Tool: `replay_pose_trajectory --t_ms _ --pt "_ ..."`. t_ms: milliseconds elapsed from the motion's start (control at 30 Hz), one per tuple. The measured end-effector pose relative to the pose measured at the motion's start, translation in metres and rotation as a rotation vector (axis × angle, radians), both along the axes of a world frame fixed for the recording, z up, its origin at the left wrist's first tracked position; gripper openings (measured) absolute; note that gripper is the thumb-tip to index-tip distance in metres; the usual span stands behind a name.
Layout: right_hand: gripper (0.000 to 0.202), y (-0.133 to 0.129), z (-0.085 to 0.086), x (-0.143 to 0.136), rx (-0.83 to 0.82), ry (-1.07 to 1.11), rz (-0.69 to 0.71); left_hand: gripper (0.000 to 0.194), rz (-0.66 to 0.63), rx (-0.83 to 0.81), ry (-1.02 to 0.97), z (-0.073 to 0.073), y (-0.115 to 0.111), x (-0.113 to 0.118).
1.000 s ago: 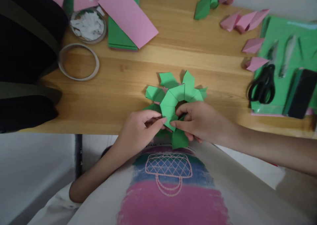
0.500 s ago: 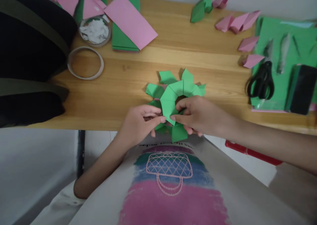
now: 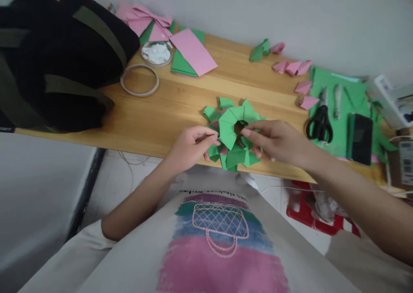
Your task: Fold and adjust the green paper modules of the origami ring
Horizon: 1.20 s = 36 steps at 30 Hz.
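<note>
A ring of folded green paper point(image 3: 228, 125), with pointed flaps standing out around it and bits of pink between them, sits at the table's front edge. My left hand point(image 3: 192, 149) is closed at its left side, thumb and index finger pinched on the edge of a fold. On the right, my right hand point(image 3: 274, 140) has its thumb and forefinger closed over the ring's side by the centre hole. The curled lower fingers of this hand are partly hidden under the paper.
Black scissors point(image 3: 319, 124), a cutter point(image 3: 337, 101) and a phone point(image 3: 360, 139) lie on green sheets at right. Folded pink pieces point(image 3: 303, 86) are nearby. A tape roll point(image 3: 123, 81), a dish of white scraps point(image 3: 157, 53), pink paper point(image 3: 193, 52) and a black bag point(image 3: 74, 69) occupy the left.
My view has tilted up and shifted, showing more wall and the right end of the table. My right fingers have moved from the ring's lower fold up to its right side.
</note>
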State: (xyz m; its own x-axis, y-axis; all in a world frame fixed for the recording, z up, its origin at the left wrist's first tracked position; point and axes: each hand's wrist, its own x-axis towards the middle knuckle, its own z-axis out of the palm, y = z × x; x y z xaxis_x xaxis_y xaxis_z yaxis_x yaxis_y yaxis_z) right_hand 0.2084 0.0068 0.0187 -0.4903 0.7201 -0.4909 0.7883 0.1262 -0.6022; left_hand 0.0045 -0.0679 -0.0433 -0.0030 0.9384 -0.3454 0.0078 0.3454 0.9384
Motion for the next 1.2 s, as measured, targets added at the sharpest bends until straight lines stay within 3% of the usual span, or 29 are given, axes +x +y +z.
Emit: replay_pose_trajectory --t_ms 133,267,533,800,900,1033,1200 --pt "0.029 0.005 -0.004 0.014 0.152 -0.002 0.085 0.012 0.039 0.022 0.018 -0.002 0.004 0.000" --pt "0.028 0.009 -0.009 0.010 0.158 0.013 0.112 0.013 0.056 0.047 0.042 -0.003 0.023 -0.002" --pt "0.027 0.017 -0.009 0.001 0.186 0.007 0.007 0.013 0.031 0.045 0.012 0.001 0.041 -0.005" --pt "0.034 0.021 -0.003 -0.027 -0.042 0.001 -0.122 0.014 0.057 0.027 -0.066 -0.005 0.033 -0.001" --pt "0.032 0.021 -0.002 -0.034 -0.152 0.009 -0.235 0.011 0.039 0.055 -0.108 -0.009 0.032 0.000" --pt "0.036 0.023 -0.005 -0.035 -0.274 0.007 -0.345 0.007 0.006 0.060 -0.172 -0.012 0.032 -0.001" --pt "0.041 0.022 -0.011 -0.031 -0.303 0.072 -0.385 0.007 -0.019 0.109 -0.152 -0.010 0.032 -0.003"
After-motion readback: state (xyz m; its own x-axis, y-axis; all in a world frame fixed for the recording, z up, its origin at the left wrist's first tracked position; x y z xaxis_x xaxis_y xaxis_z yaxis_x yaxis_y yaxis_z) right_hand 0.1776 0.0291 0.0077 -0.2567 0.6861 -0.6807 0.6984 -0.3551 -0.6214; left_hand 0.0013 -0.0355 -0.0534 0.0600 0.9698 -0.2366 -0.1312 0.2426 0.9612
